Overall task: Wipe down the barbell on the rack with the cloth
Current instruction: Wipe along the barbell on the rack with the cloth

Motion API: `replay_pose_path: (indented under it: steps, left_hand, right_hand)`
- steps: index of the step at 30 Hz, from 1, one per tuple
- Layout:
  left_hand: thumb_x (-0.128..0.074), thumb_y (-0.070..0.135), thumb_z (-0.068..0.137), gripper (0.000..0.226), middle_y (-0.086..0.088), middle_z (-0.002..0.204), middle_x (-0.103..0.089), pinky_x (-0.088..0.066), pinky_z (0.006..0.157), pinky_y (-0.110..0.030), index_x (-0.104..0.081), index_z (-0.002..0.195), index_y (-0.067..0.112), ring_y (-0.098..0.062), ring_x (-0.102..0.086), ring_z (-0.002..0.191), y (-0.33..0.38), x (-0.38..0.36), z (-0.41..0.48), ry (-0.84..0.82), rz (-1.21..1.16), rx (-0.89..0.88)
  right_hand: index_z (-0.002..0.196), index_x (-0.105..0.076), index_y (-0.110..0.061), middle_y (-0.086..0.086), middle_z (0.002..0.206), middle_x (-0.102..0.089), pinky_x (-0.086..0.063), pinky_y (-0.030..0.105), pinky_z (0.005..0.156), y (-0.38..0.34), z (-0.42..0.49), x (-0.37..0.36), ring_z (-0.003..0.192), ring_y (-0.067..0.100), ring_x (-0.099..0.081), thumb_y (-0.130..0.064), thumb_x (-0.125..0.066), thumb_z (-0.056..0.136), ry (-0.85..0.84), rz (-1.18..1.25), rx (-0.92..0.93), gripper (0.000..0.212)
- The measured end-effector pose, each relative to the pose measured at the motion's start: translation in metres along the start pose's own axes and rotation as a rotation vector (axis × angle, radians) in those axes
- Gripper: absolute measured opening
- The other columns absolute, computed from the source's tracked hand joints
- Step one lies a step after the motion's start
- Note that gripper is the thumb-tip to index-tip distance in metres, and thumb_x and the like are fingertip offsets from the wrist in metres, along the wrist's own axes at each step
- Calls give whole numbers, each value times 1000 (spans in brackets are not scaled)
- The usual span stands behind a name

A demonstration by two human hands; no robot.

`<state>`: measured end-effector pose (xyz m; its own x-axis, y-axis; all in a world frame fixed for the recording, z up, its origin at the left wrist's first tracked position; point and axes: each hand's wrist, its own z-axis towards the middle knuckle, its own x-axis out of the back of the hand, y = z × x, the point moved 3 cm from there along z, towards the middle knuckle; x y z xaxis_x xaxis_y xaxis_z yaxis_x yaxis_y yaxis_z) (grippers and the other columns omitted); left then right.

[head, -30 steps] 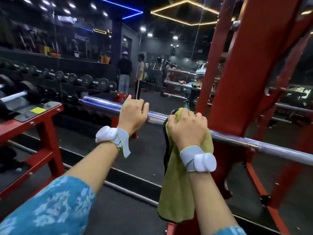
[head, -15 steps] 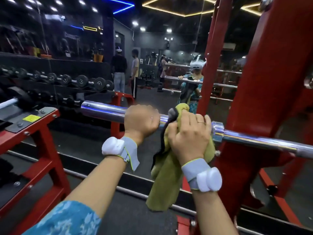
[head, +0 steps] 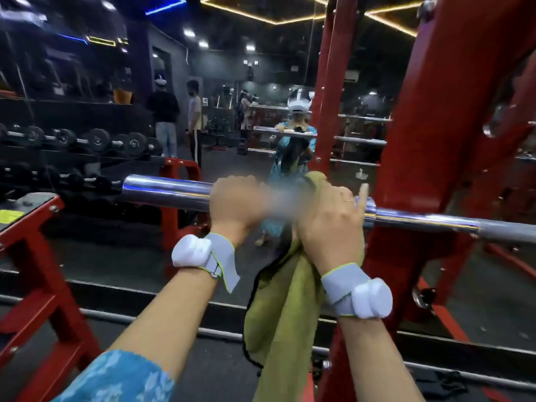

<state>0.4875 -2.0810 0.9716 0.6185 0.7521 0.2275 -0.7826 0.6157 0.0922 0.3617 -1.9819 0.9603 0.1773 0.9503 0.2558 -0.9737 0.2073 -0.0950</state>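
- Reaching up and forward, both my forearms rise to the barbell (head: 165, 189), which lies level across the red rack (head: 435, 146).
- My left hand (head: 237, 206) is on the thick chrome part of the barbell, with the fingers curled over the top in a bare grip.
- My right hand (head: 327, 224) sits just beside it along the barbell, toward the rack upright, knuckles up.
- That hand is closed round the green cloth (head: 285, 314) and bunches it against the barbell; one finger sticks up straight.
- The rest of the cloth hangs loose below the barbell, between my forearms.
- A patch between the two hands is blurred, so I cannot tell how the fingers lie there.
- A grey strap (head: 216, 256) with a white pod wraps each wrist, below the barbell.
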Motion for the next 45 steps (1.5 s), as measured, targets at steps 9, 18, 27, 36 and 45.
replay_pose_path:
  steps: [9,18,27,36,45]
  left_hand:
    - [-39,28,72,37,-11,40,-49,-34,43,-22,-50,42,9,-28,-47,35,0,3,4,-48,-2,-25]
    - [-39,28,72,37,-10,40,-49,-34,46,-21,-50,42,8,-26,-46,36,3,5,4,-21,-43,-10]
    - [-39,28,73,38,-10,40,-50,-32,46,-22,-53,44,8,-26,-46,35,2,2,4,-40,-25,-36]
    - [-39,26,74,38,-9,39,-48,-24,49,-23,-52,44,7,-24,-42,34,3,4,2,-7,-36,-37]
    - [-39,28,76,38,-8,41,-50,-33,45,-23,-52,46,10,-25,-47,37,3,3,3,-96,17,-53]
  right_hand:
    - [74,-63,-6,16,59,-59,-24,52,110,-33,19,-13,67,35,-58,-33,-40,78,-109,11,-111,36]
    - [121,-56,2,17,117,-62,5,48,114,6,-21,6,121,33,-53,-33,-37,88,-93,-219,-165,52]
    - [78,-57,-6,17,74,-63,-5,46,117,-25,27,-9,85,34,-58,-37,-34,85,-299,-98,-204,39]
    - [83,-55,-3,16,81,-59,-2,48,115,-2,5,0,95,38,-56,-29,-30,83,-153,30,-226,35]
    - [85,-59,-7,9,77,-60,-11,47,114,-35,7,-10,89,31,-57,-51,-33,86,-202,45,-113,51]
